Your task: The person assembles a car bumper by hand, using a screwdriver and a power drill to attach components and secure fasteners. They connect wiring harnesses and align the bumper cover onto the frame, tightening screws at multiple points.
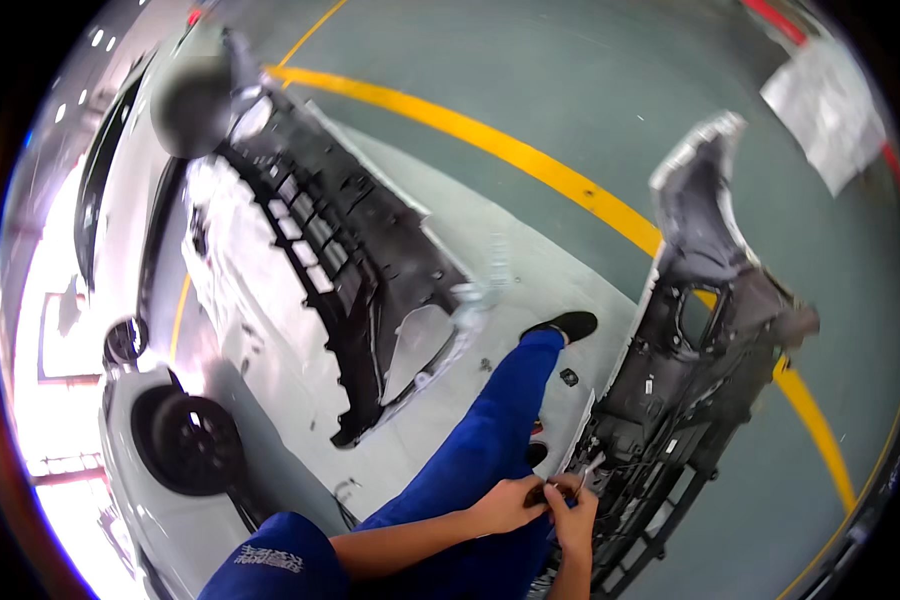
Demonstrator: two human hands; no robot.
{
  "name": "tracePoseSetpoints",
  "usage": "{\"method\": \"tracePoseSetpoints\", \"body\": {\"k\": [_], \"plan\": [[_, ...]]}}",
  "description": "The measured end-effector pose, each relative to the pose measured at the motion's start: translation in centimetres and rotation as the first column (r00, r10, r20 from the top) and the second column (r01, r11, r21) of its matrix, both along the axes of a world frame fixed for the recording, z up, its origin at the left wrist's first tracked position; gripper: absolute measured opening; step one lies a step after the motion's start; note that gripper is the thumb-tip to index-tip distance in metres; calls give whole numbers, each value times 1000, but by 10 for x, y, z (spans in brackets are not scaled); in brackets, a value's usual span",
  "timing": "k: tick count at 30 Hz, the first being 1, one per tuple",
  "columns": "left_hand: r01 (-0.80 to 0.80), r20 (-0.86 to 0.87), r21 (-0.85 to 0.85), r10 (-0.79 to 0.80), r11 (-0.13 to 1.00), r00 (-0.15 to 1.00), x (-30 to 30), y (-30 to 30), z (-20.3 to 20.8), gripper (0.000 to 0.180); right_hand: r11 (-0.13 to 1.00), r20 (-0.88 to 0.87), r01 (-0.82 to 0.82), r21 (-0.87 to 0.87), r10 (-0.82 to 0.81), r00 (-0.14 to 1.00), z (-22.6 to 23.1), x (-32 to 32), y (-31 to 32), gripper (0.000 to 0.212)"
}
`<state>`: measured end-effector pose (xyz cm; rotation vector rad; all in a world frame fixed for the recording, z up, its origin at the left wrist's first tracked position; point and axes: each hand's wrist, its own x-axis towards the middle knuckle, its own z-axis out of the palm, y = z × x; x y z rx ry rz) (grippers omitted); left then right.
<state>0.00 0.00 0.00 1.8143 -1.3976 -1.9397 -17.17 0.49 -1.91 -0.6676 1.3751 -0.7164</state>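
My left hand (511,506) and my right hand (574,512) meet at the lower middle, fingers closed in a pinch. Between them is a small dark part (537,494), mostly hidden by the fingers, so its kind cannot be made out. A thin pale piece (593,464) sticks up by my right fingertips. Just right of my hands lies a dark car bumper (660,370), inner side up, with thin wiring near its close end. My right hand overlaps the bumper's edge; whether it touches is unclear.
Another bumper (370,215) with a slatted grille lies left on white sheeting (560,270). A small black piece (569,377) rests near my shoe (573,325). Cars, one with a black wheel (198,440), stand left. A yellow line (510,150) crosses the grey-green floor.
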Motion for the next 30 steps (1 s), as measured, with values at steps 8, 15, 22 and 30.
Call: {"method": "tracePoseSetpoints", "body": {"k": [8, 15, 22, 30], "plan": [[-390, -321, 18, 375, 921, 870, 199, 70, 107, 32, 940, -54, -216, 265, 238, 970, 143, 162, 37, 13], [-779, -406, 248, 792, 575, 455, 327, 34, 107, 30, 810, -196, -583, -62, 563, 803, 152, 339, -49, 22], [-855, -358, 510, 927, 90, -115, 415, -70, -1, 50, 840, -296, -449, 306, 532, 793, 74, 498, -177, 31], [-626, 15, 700, 883, -345, -469, 457, -66, -156, 34, 912, -303, -317, 259, 388, 870, -172, 568, -276, 34]]}}
